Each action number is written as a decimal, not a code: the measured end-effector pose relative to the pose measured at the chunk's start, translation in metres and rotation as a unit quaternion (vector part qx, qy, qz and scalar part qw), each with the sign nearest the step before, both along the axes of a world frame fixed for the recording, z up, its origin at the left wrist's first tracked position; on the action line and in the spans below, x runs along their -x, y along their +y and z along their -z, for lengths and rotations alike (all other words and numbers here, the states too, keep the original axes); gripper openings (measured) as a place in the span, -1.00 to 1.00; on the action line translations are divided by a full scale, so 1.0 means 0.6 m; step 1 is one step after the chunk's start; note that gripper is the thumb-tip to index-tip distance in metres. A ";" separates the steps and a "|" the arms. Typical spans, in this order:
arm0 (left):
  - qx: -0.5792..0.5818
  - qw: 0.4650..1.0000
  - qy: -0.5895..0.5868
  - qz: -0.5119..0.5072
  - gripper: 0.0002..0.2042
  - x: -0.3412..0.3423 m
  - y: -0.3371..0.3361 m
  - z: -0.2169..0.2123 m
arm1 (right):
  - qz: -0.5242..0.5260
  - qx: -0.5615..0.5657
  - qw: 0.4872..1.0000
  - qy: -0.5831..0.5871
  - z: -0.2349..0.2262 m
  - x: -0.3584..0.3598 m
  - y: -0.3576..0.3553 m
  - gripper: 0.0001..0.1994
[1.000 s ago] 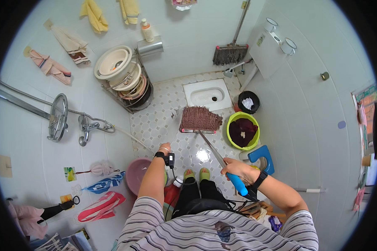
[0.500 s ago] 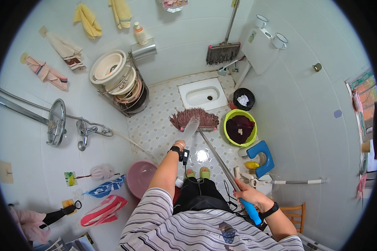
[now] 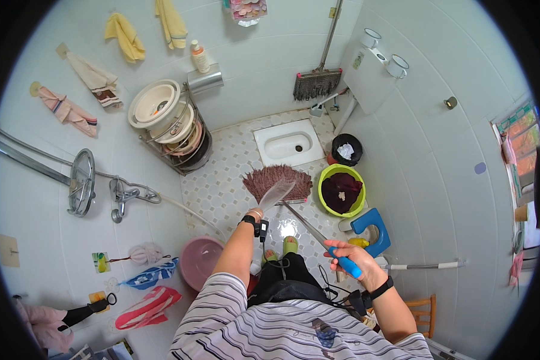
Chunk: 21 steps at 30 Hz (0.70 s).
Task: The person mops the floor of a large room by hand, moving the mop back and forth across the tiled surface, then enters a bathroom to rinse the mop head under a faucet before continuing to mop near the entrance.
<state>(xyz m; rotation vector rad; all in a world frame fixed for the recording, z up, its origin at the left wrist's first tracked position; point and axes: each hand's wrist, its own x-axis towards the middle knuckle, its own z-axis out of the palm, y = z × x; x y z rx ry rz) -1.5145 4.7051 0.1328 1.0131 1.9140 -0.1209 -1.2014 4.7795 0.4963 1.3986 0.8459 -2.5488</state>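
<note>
Down on the tiled bathroom floor (image 3: 222, 186) a mop (image 3: 279, 182) lies with its brown stringy head spread flat, between the white squat toilet (image 3: 288, 144) and the person's green slippers (image 3: 290, 245). Its long thin handle slants from the head to the right hand (image 3: 349, 259). That hand is closed tight around the blue grip at the end of the handle. The left hand (image 3: 256, 214) is stretched out just above the mop head. It looks blurry, so I cannot tell if its fingers hold anything. A black band sits on each wrist. Right beside the mop head is a green basin (image 3: 341, 191) with something dark red inside. A black bin (image 3: 346, 149) stands behind it. A pink basin (image 3: 201, 263) sits near the left arm. A broom (image 3: 318, 83) leans on the far wall.
</note>
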 end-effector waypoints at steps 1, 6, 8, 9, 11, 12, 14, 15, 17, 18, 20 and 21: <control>0.003 1.000 0.004 -0.006 -0.81 0.014 -0.011 -0.017 | 0.003 0.012 1.000 0.010 0.007 0.005 0.004 -0.59; 0.038 0.996 0.027 0.077 -0.79 0.088 -0.065 -0.051 | -0.019 0.030 0.999 0.038 0.004 0.033 0.045 -0.59; 0.054 0.991 0.021 0.122 -0.78 0.118 -0.085 -0.048 | -0.004 0.056 0.997 0.061 0.002 0.045 0.059 -0.59; 0.058 0.993 0.018 0.105 -0.78 0.127 -0.079 -0.044 | -0.005 0.060 0.996 0.062 -0.001 0.051 0.069 -0.59; 0.054 0.997 0.007 0.049 -0.78 0.125 -0.054 -0.045 | -0.004 0.065 0.996 0.057 -0.005 0.062 0.090 -0.59; 0.055 0.998 0.002 0.017 -0.79 0.120 -0.030 -0.044 | -0.001 0.069 0.996 0.056 -0.006 0.067 0.100 -0.59; 0.041 0.999 -0.009 -0.032 -0.79 0.110 0.010 -0.041 | -0.033 0.055 0.996 0.063 -0.009 0.079 0.121 -0.58; 0.045 0.997 -0.015 -0.059 -0.79 0.097 0.031 -0.038 | -0.033 0.057 0.996 0.062 -0.009 0.083 0.130 -0.58; 0.039 0.994 -0.033 -0.096 -0.79 0.078 0.071 -0.031 | -0.055 0.066 0.994 0.070 -0.010 0.090 0.144 -0.59; 0.039 0.992 -0.041 -0.113 -0.79 0.069 0.084 -0.028 | -0.066 0.065 0.993 0.078 -0.012 0.098 0.145 -0.59; 0.039 0.988 -0.053 -0.136 -0.79 0.053 0.108 -0.023 | -0.081 0.060 0.991 0.082 -0.016 0.108 0.159 -0.59; 0.040 0.987 -0.058 -0.143 -0.79 0.046 0.119 -0.022 | -0.097 0.054 0.990 0.087 -0.017 0.114 0.165 -0.59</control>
